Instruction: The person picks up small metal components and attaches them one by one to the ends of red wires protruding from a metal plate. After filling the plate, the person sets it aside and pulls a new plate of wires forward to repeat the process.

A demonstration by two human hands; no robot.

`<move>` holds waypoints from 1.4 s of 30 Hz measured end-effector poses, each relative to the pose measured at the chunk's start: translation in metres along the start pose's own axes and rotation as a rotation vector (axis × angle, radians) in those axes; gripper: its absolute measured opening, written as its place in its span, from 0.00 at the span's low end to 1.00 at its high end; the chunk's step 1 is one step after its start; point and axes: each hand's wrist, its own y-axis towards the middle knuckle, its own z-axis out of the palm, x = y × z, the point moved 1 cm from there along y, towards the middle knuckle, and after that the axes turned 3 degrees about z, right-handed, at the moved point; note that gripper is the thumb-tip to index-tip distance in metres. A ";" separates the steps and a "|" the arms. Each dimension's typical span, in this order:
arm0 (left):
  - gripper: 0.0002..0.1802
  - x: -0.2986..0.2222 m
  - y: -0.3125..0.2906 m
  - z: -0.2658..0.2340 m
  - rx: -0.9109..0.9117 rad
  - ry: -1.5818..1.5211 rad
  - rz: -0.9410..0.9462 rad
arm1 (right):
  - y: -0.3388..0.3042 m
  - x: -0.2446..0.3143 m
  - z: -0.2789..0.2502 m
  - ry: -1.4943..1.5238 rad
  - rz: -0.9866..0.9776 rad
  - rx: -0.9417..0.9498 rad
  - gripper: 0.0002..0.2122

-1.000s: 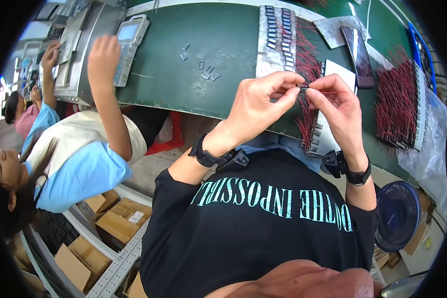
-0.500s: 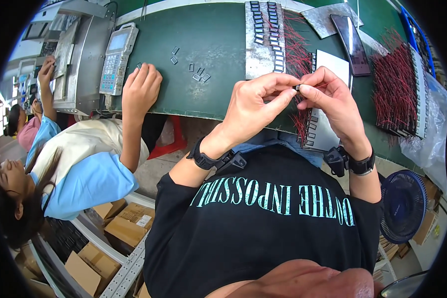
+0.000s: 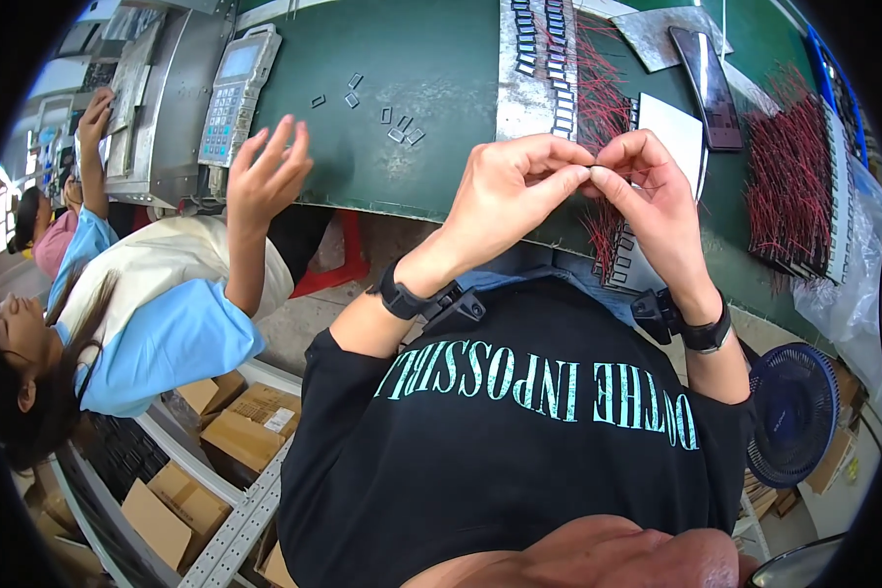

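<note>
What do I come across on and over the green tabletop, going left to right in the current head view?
Handheld keypad unit → loose small rectangular pieces → wearer's left hand → wearer's right hand → large bunch of red wires.

From the person's head, one wide fisheye view looks down, close over torso (image 3: 519,451) and green table (image 3: 446,108).

Small dark part (image 3: 592,168), mostly hidden, between fingers (image 3: 568,179)
</note>
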 end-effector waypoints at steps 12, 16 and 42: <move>0.12 -0.006 0.071 -0.059 -0.134 0.986 0.120 | -0.062 0.026 -0.018 -0.850 -0.111 -0.070 0.08; 0.09 -0.001 0.069 -0.066 -0.126 1.082 0.185 | -0.065 0.026 -0.011 -0.944 -0.236 -0.055 0.08; 0.06 -0.018 0.022 -0.192 -0.377 1.644 0.295 | -0.077 0.037 0.008 -1.086 -0.215 0.100 0.08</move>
